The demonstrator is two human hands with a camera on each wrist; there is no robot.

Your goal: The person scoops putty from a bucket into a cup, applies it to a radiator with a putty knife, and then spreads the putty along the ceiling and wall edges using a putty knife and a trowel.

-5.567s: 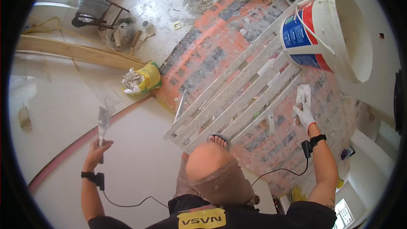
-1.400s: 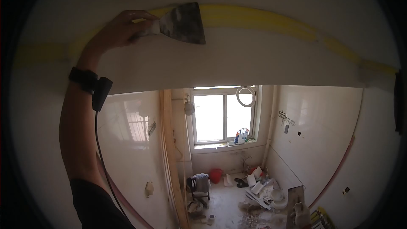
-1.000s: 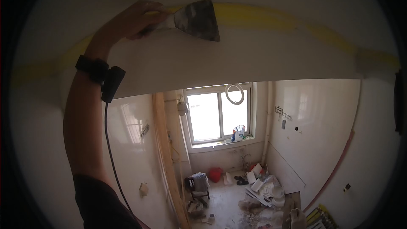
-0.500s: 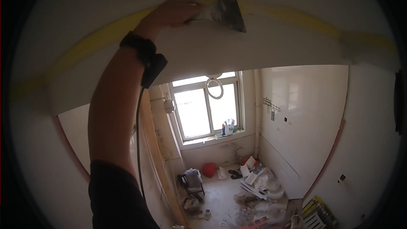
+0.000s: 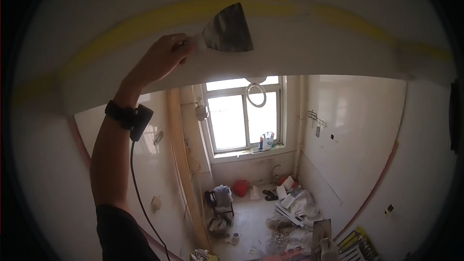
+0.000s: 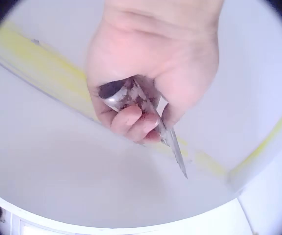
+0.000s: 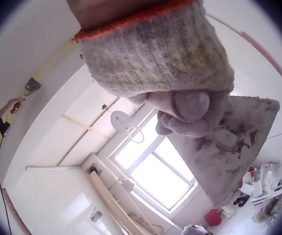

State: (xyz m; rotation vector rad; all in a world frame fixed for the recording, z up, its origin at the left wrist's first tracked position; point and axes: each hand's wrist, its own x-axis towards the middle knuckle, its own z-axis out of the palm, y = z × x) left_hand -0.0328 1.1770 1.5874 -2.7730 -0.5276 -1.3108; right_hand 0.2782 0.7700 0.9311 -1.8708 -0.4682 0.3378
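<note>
My bare left hand (image 5: 162,58) grips a wide putty knife (image 5: 229,30) by its handle, arm raised. The smeared blade points right, its upper corner overlapping the yellow band (image 5: 145,22) along the upper wall. In the left wrist view, fingers of the left hand (image 6: 151,58) curl round the handle and the putty knife (image 6: 178,152) shows nearly edge-on. My right hand (image 7: 155,58), in a knitted glove with an orange cuff, holds a flat plastering trowel (image 7: 229,142) by its handle. Grey plaster coats the trowel's plate. Low in the head view, the trowel (image 5: 321,232) stands near the bottom edge.
Beyond the wall's lower edge lies a room with a window (image 5: 241,121) and a hanging white ring (image 5: 256,95). On its floor are a chair (image 5: 222,199), a red bucket (image 5: 240,188) and white debris (image 5: 295,208). A wooden board (image 5: 181,164) runs up the left side.
The head view has swung from the floor and bucket up to the wall. My left hand first carried the putty knife right along the yellow band, then drew back left and down.
</note>
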